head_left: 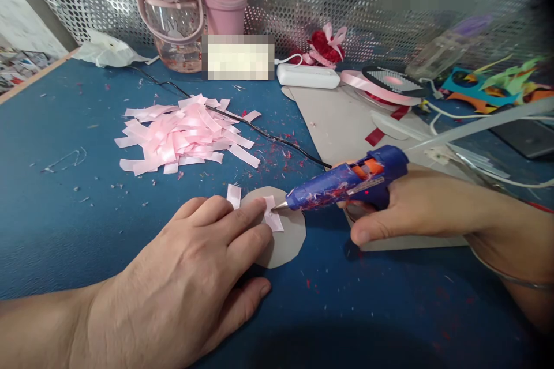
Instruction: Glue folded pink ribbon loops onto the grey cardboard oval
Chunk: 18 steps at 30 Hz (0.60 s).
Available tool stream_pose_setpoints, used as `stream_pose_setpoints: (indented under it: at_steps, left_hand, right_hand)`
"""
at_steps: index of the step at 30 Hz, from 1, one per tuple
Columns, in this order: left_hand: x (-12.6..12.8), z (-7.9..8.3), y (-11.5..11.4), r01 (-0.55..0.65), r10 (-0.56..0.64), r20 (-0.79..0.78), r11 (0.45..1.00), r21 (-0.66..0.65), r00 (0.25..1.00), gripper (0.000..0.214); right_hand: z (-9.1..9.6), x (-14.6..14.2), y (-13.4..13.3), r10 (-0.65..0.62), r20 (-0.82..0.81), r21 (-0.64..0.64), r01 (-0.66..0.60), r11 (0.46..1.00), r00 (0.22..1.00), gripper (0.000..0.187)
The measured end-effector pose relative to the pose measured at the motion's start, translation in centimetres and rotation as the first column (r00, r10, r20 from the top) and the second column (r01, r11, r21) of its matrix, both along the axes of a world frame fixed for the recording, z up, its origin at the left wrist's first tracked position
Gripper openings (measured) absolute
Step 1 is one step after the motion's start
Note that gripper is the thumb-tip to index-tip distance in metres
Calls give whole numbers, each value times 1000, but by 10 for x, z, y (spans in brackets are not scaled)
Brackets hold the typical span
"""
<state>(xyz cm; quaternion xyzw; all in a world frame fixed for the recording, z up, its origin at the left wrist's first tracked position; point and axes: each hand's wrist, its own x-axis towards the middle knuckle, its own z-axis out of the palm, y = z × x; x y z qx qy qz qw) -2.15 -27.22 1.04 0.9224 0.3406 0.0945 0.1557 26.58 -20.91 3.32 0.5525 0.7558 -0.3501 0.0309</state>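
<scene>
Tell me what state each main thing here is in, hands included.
Left hand, palm down, fingertip on the strip
Right hand, gripping the glue gun
Glue gun, held, tip at the strip
Strip, lying on the disc
Disc, flat, partly covered by left hand
Ribbon pile, loose, spread out
Clear bottle, upright
Black spool, lying flat

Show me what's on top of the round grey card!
On the card, you can see a pale pink ribbon strip. The glue gun has its metal tip right there. The left hand covers the card's left part, so anything underneath is hidden.
</scene>
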Motion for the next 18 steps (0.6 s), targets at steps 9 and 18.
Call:
stream_pose_setpoints:
  at_steps: [9,18]
  left_hand:
    - [1,-1,1,-2,2,34,1000,-7,999,13]
    - [0,-2,0,-9,8,59,1000,26,998,25]
  right_hand:
    - [0,25,8,39,-305,117,-4,993,952,28]
    - [-14,78,45,-319,-292,267,397,878,902,41]
